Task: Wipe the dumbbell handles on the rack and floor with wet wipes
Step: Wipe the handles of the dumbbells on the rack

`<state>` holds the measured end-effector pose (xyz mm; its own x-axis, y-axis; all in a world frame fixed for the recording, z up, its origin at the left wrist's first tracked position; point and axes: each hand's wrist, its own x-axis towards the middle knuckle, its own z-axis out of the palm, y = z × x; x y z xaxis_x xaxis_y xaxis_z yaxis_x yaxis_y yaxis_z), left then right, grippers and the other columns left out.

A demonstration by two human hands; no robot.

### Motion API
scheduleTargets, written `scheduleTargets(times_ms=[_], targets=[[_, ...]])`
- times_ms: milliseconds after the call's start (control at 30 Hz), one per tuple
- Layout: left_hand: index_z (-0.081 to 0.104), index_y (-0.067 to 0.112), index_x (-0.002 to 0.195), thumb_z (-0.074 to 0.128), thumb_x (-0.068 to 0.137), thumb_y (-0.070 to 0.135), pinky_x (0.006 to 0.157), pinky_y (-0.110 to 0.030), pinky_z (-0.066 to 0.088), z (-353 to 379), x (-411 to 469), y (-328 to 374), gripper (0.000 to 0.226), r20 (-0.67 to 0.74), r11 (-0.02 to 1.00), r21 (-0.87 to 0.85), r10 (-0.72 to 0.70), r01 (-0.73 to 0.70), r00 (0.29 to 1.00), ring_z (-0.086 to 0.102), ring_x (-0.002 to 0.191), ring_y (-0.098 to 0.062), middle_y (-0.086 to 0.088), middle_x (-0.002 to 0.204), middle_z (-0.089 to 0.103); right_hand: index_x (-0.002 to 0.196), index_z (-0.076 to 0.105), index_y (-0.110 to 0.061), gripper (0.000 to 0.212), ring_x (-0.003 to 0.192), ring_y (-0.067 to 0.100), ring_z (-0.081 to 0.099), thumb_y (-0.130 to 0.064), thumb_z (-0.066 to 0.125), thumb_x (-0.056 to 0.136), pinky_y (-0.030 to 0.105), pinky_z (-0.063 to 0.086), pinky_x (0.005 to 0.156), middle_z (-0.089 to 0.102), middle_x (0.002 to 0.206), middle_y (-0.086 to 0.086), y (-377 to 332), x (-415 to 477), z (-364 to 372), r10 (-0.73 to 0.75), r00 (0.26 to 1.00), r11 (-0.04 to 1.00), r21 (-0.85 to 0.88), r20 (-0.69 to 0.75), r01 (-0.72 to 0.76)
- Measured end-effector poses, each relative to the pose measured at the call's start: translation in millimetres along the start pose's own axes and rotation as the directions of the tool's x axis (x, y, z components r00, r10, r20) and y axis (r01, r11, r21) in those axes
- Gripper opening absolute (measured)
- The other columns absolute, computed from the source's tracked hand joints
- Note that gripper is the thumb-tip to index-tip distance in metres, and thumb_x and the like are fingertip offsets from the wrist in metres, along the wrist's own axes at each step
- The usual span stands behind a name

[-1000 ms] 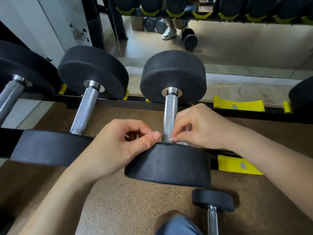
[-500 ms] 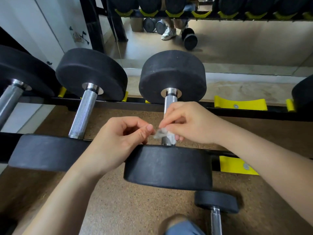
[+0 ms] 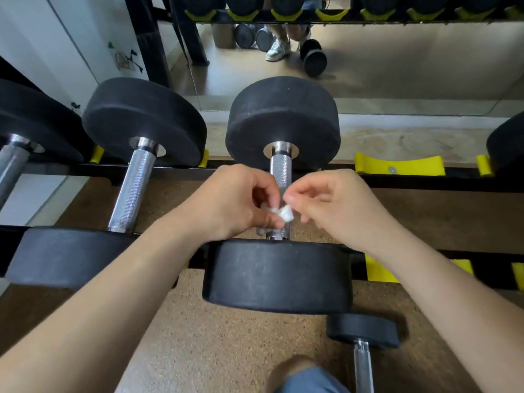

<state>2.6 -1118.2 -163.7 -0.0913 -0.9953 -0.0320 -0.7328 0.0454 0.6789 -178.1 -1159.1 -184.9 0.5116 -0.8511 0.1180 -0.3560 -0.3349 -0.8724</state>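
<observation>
Wet wipe (image 3: 285, 214), crumpled, at frame centre: pinched between thumb and curled fingers of the left hand (image 3: 238, 202), just in front of the knurled dumbbell handle (image 3: 280, 171). The right hand (image 3: 334, 205), fingers curled, meets the wipe's right edge; whether it grips cannot be told. The handle spans the rack (image 3: 425, 184); a smaller dumbbell (image 3: 363, 330) lies on the floor (image 3: 198, 336), lower right.

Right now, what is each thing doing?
wipe: crumpled, pinched by the left hand.
left hand: pinches the wipe.
right hand: fingers curled beside the wipe, grip unclear.
middle dumbbell: on the rack, handle partly behind both hands.
left dumbbell: on the rack, untouched.
small dumbbell: on the floor, untouched.
yellow cradle: empty.
</observation>
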Motion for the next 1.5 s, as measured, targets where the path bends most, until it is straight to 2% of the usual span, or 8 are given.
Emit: scheduleTargets(times_ms=[233,567,667,833,1033,1133,1333,1500], targets=[[0.078,0.029,0.08,0.087,0.067,0.021,0.075,-0.021,0.049,-6.3,4.5,4.3,0.018,0.255,0.978,0.147,0.106,-0.147,0.961,0.064,0.079,-0.005,0.011,0.081,0.069,0.104,0.074,-0.021,0.034,0.088,0.012,0.057,-0.045,0.07,0.081,0.022,0.043,0.075,0.058,0.101,-0.004,5.5,-93.7,9.0,-0.368,0.911,0.925,-0.17,-0.187,0.339],[0.078,0.025,0.076,0.083,0.07,0.006,0.065,-0.008,0.042,-10.3,16.7,13.5,0.021,0.372,0.825,0.332,0.331,-0.457,0.867,0.059,0.068,0.004,0.016,0.075,0.062,0.108,0.071,-0.01,0.025,0.098,0.022,0.059,-0.024,0.064,0.088,0.028,0.046,0.083,0.061,0.103,0.011,15.0,-101.7,38.3,-0.431,0.786,0.902,-0.185,-0.444,0.39],[0.079,0.022,0.073,0.086,0.065,0.004,0.065,-0.01,0.046,-14.2,14.4,6.8,0.02,0.258,0.903,0.248,0.287,-0.35,0.923,0.063,0.071,-0.001,0.012,0.072,0.066,0.105,0.073,-0.011,0.023,0.095,0.022,0.061,-0.021,0.064,0.087,0.028,0.047,0.08,0.061,0.1,0.01,14.3,-98.9,36.8,-0.397,0.787,0.914,-0.124,-0.472,0.387],[0.078,0.027,0.076,0.078,0.074,0.019,0.067,-0.007,0.041,0.2,17.1,15.5,0.008,0.383,0.78,0.3,0.429,-0.549,0.818,0.055,0.07,0.01,0.021,0.074,0.059,0.098,0.076,-0.009,0.017,0.088,0.013,0.063,-0.011,0.062,0.087,0.025,0.048,0.075,0.064,0.094,0.006,14.9,-90.9,31.6,-0.376,0.801,0.916,-0.057,-0.465,0.397],[0.079,0.019,0.073,0.086,0.067,0.01,0.07,-0.016,0.049,-9.1,9.5,-4.3,0.013,0.232,0.9,0.192,0.345,-0.39,0.91,0.064,0.072,-0.001,0.01,0.075,0.067,0.093,0.076,-0.008,0.018,0.085,0.01,0.063,-0.01,0.059,0.087,0.022,0.047,0.073,0.065,0.089,0.003,15.9,-85.8,29.7,-0.321,0.813,0.929,0.004,-0.486,0.369],[0.079,0.023,0.077,0.077,0.074,0.022,0.071,-0.014,0.045,3.9,17.3,9.9,0.004,0.327,0.802,0.26,0.451,-0.538,0.83,0.058,0.073,0.005,0.017,0.078,0.062,0.09,0.076,-0.012,0.016,0.08,0.01,0.062,-0.012,0.061,0.086,0.017,0.044,0.069,0.065,0.083,0.0,13.7,-78.7,27.7,-0.192,0.856,0.943,0.152,-0.48,0.296],[0.079,0.027,0.081,0.077,0.074,0.021,0.07,-0.024,0.05,-4.4,17.4,2.8,0.01,0.355,0.769,0.287,0.468,-0.571,0.809,0.059,0.075,-0.001,0.013,0.081,0.063,0.094,0.07,-0.027,0.028,0.077,0.01,0.064,-0.002,0.071,0.081,0.028,0.052,0.075,0.068,0.086,-0.001,18.6,-32.9,4.4,0.149,0.985,0.89,0.423,0.088,-0.172],[0.078,0.027,0.078,0.077,0.072,0.014,0.067,-0.023,0.05,-5.4,21.3,7.5,0.014,0.383,0.737,0.344,0.456,-0.582,0.803,0.058,0.072,-0.001,0.015,0.078,0.059,0.083,0.072,-0.025,0.025,0.071,0.004,0.063,-0.001,0.063,0.085,0.02,0.047,0.066,0.069,0.075,-0.009,22.8,-33.2,14.7,0.181,0.952,0.93,0.356,-0.246,-0.085]])
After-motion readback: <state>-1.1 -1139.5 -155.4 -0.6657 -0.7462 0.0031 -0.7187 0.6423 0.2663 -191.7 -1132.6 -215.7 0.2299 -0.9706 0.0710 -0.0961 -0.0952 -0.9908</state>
